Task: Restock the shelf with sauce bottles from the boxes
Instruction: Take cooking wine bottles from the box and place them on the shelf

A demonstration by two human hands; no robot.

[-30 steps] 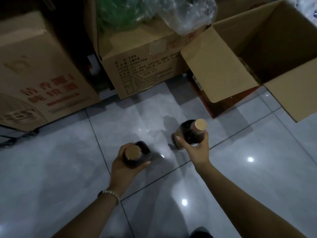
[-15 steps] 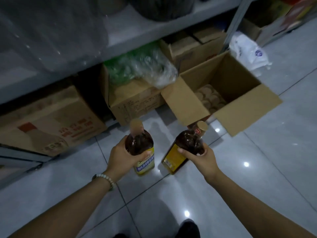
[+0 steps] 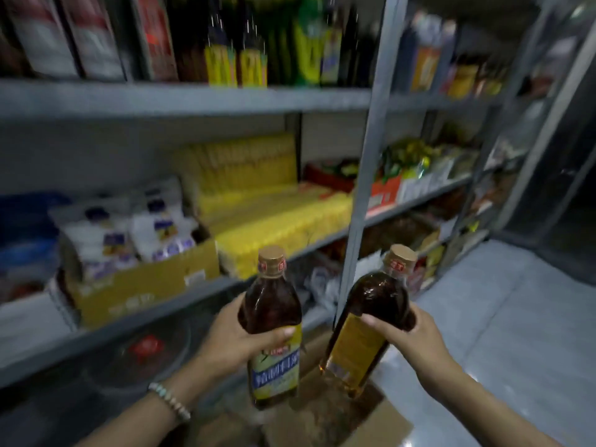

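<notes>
The left grip (image 3: pixel 235 340) is clamped around the middle of a dark sauce bottle (image 3: pixel 271 304), thumb lying across the front just above its yellow-green and blue label. The right grip (image 3: pixel 416 337) is wrapped around a second sauce bottle (image 3: pixel 374 301), thumb pressed at the top edge of its gold label.

In the head view, the left-hand bottle stands close to upright, while the right-hand one tilts, its base swung toward the other bottle and its neck leaning away. Both carry tan caps, and the two bottles are near each other but apart. They are held in the air in front of grey metal shelving (image 3: pixel 193 98), above an open cardboard box (image 3: pixel 338 414) on the floor; what the box holds cannot be made out.

A beaded bracelet (image 3: pixel 169 401) circles the left wrist. Behind the bottles, the middle shelf carries stacked yellow packs (image 3: pixel 274 217) and, further left, a carton (image 3: pixel 145 282) of white bags (image 3: pixel 154 227). The upper shelf holds blurred dark bottles with yellow labels (image 3: pixel 237 66). A metal upright (image 3: pixel 364 175) divides the shelving just behind the right-hand bottle. Pale glossy floor tiles (image 3: pixel 500 333) stretch away on the right.
</notes>
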